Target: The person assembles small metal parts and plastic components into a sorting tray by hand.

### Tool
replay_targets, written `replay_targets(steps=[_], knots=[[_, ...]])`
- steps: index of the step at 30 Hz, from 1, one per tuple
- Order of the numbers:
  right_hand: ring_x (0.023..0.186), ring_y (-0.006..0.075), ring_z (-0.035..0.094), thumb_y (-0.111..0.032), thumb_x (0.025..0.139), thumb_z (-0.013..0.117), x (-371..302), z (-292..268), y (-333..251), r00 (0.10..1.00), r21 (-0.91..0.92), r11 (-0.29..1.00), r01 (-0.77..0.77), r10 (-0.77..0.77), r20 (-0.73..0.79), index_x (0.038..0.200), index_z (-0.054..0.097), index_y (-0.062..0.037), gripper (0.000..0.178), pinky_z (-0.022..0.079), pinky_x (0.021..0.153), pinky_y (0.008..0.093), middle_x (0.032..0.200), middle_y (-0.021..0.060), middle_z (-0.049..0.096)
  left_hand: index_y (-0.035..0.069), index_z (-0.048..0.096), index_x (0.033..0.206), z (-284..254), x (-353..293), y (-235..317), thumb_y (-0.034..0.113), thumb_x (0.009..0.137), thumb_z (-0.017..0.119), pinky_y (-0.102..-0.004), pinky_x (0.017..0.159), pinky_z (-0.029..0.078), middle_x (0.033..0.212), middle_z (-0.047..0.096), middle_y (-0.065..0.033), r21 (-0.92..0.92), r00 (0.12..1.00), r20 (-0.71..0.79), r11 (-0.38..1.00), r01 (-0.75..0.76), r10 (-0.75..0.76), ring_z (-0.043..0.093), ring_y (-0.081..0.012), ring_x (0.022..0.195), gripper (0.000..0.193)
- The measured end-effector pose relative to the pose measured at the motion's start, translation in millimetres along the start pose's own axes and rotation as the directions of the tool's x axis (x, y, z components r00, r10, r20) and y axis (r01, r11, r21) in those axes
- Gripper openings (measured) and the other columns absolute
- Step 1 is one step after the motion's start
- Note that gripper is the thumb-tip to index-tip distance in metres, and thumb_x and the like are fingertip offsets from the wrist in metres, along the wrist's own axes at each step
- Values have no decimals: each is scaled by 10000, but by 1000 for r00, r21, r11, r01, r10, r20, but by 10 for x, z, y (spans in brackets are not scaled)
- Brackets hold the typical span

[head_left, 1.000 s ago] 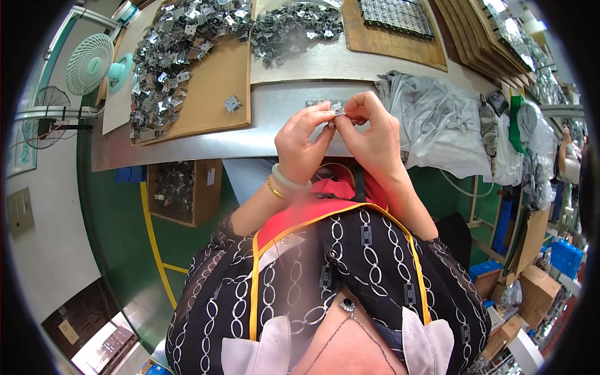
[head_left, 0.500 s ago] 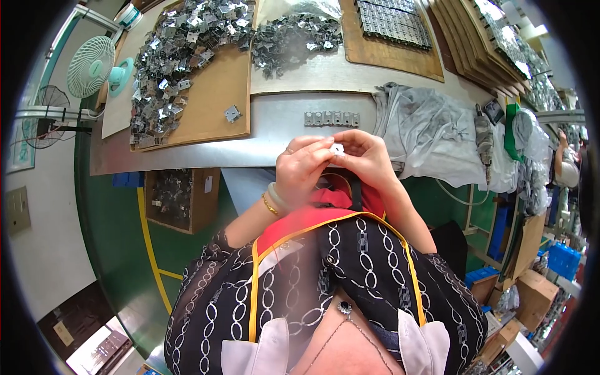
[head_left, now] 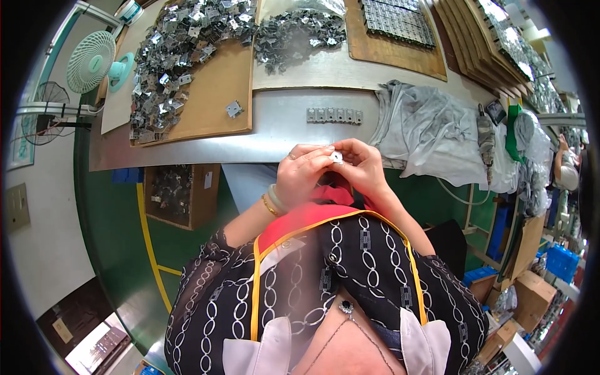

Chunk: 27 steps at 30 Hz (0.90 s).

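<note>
Close together at the near edge of the metal-topped bench (head_left: 275, 125), my left hand (head_left: 303, 174) and my right hand (head_left: 364, 165) both pinch one small, shiny metal bracket (head_left: 336, 157) with a dark hole in it. The fingertips of both hands cover its edges. Just beyond them, a short row of joined-looking metal brackets (head_left: 334, 116) lies on the bench. One loose metal plate (head_left: 234, 109) rests apart from the rest on the brown board (head_left: 209, 103) to the left.
A large heap of metal pieces (head_left: 169, 69) covers the board's far and left parts; another pile (head_left: 297, 37) lies beside it. Neat rows of parts (head_left: 399, 24) stand on a wooden board. Grey cloth (head_left: 431, 131) and a power screwdriver (head_left: 485, 136) are at right, a fan (head_left: 92, 62) at left.
Both hands have shifted slightly toward me, still pinching the bracket, whose holed face now shows a little more fully. The rest of the bench looks the same.
</note>
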State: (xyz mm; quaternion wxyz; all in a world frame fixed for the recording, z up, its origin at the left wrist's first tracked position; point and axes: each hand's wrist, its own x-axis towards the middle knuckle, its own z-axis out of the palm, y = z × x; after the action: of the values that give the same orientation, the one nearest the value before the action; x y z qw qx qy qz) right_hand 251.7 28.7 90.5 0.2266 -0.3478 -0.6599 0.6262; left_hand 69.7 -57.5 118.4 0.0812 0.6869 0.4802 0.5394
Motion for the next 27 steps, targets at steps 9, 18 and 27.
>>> replay_targets(steps=[9,18,27], knots=[[1165,185,629,-77,900,763,255,-265,-71,1000,158,987,16,-17,3,1382,529,37,548,512,996,316,1352,129,606,41,697,1016,-183,-21,-388,105,804,776,-397,785,576,972,738,-128,441,981,83,889,124,-177,705,-300,901,235],[979,285,690,-183,811,814,643,-509,70,973,-562,824,-64,-74,-220,1364,565,-15,629,555,867,362,1274,199,617,36,738,987,-144,183,-1432,297,859,771,-393,755,560,855,734,-164,486,793,152,744,459,-590,707,-330,822,293],[1018,429,623,-92,810,732,696,-378,127,969,-763,645,41,-213,-128,1199,639,-20,407,526,900,466,1106,212,658,69,684,1128,13,134,-1405,184,785,786,-424,871,538,1044,653,-152,211,857,279,898,385,-433,644,-355,993,376]])
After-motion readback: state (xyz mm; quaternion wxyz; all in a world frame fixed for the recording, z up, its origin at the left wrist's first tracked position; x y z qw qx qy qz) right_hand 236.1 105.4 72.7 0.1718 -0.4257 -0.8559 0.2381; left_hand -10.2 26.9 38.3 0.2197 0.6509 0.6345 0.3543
